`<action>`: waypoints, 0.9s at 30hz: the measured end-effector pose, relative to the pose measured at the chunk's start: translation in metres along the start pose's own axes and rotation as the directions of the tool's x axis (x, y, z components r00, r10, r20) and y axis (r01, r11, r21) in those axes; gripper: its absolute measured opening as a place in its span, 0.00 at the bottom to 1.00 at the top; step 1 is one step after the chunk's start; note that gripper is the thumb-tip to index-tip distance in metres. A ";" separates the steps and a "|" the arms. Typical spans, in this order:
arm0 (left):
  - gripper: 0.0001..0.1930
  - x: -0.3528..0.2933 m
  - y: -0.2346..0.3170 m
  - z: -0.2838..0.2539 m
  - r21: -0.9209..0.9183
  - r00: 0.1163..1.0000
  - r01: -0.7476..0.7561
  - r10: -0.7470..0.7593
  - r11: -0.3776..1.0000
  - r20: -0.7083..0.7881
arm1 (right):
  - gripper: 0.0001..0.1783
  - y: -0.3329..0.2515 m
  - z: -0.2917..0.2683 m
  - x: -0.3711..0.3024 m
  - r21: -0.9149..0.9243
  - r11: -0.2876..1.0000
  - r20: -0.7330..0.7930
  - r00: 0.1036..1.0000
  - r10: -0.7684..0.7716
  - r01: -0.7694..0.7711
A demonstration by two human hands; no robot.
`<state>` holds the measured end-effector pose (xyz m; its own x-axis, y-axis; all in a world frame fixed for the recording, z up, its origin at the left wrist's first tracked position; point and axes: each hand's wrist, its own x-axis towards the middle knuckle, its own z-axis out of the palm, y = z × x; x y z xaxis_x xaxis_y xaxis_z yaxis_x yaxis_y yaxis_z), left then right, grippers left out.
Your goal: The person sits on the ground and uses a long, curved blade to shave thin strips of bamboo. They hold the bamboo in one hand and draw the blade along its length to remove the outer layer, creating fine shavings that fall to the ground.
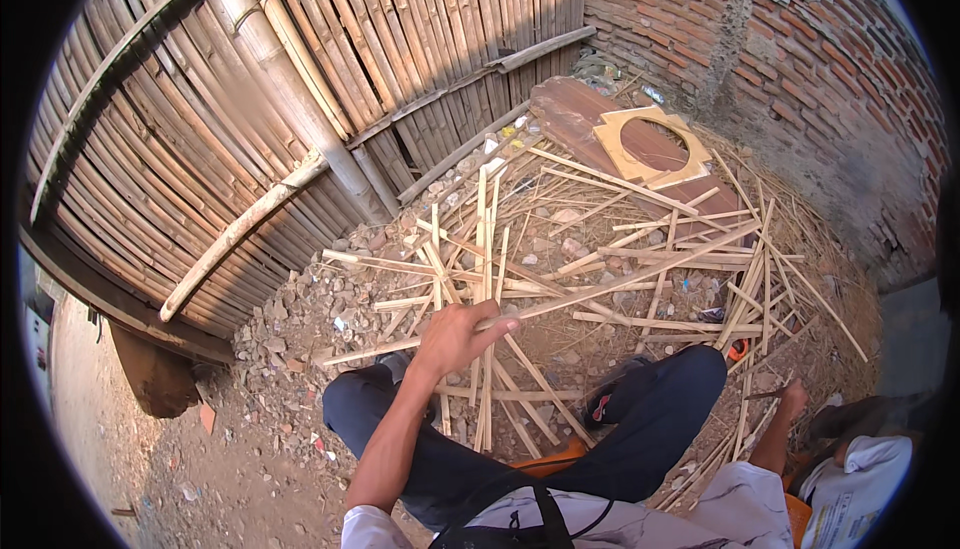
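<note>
Held in the left hand: a long pale strip of wood or bamboo, slanting over a loose pile of sticks on stony ground, from near the left knee up and away to the right. Fingers wrapped over it, thumb pointing right along it, barely any gap left. Gripped nearer the left end, with most of the length out to the right. Hard to tell whether touching the sticks beneath.

Well off to the right, the right hand, closed round a thin dark piece, perhaps a blade; too small to name for sure.

Probably light, stiff over a short length, yet likely to bow a little over the full run. Dry and dull to look at, so hardly slippery; perhaps sharp along the edges and apt to splinter. Best taken near the middle for balance, by the flat faces, with skin off the raw edges. Likely to snag on the crossed sticks if dragged rather than lifted.

Beyond the pile, a brown board bearing a tan frame with a round hole; just beside the right knee, an orange ring.
</note>
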<state>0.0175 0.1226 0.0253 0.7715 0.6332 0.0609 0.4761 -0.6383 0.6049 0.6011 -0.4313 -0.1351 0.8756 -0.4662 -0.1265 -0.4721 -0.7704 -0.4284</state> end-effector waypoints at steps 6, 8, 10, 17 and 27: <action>0.22 0.004 -0.016 0.005 -0.485 0.958 -0.106 -0.040 0.868 -0.283 | 0.40 -0.003 0.021 0.034 -0.021 0.987 0.046 0.986 0.162 -0.161; 0.24 0.009 -0.025 0.012 -0.633 0.935 -0.170 -0.079 0.755 -0.345 | 0.41 0.009 0.013 0.062 0.015 0.988 0.024 0.987 0.156 -0.156; 0.26 0.011 -0.029 0.012 -0.726 0.920 -0.234 -0.093 0.646 -0.380 | 0.38 0.013 0.018 0.057 0.057 0.987 -0.007 0.989 0.149 -0.148; 0.21 0.016 -0.023 0.002 -0.709 0.844 -0.354 -0.118 0.610 -0.523 | 0.37 0.023 0.017 0.056 0.000 0.998 -0.048 0.997 0.060 -0.060; 0.16 0.013 -0.018 0.007 -0.728 0.925 -0.268 -0.043 0.631 -0.378 | 0.36 0.040 0.021 0.079 0.069 0.997 0.048 0.999 0.025 -0.028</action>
<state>0.0222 0.1396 0.0095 0.5336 0.7786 0.3303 -0.2140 -0.2535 0.9434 0.6534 -0.4901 -0.1814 0.8677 -0.4633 -0.1801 -0.4881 -0.7252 -0.4857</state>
